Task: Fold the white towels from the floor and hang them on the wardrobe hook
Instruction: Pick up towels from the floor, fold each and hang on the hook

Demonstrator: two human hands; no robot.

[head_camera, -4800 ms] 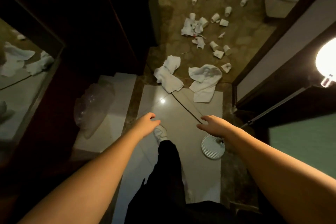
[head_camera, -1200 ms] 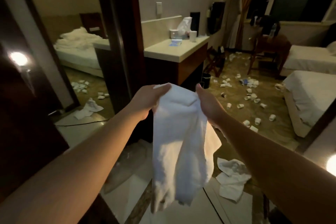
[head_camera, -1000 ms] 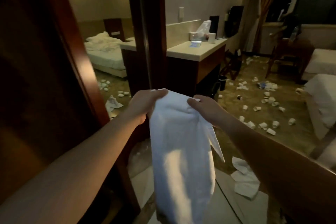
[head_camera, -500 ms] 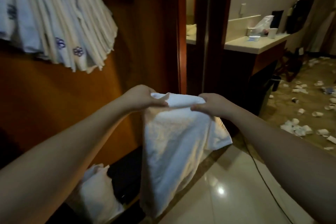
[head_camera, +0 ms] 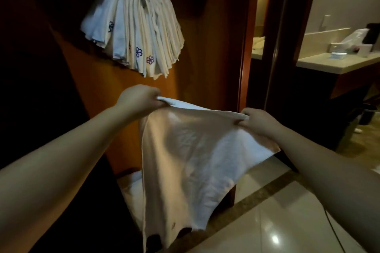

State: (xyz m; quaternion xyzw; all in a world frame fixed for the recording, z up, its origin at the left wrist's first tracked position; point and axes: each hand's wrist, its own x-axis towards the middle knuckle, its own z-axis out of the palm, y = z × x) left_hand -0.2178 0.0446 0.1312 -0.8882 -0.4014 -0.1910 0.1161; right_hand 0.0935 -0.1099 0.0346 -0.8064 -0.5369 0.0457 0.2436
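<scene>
Below the stack of hung towels (head_camera: 133, 24), both hands pinch the white towel (head_camera: 191, 162) by its top edge, left hand (head_camera: 137, 98) nearer the stack, right hand (head_camera: 259, 121) lower.

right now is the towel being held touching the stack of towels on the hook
Apart. The head view shows bare wardrobe wood between the held towel, stretched between the left hand and right hand, and the hanging stack above.
</scene>
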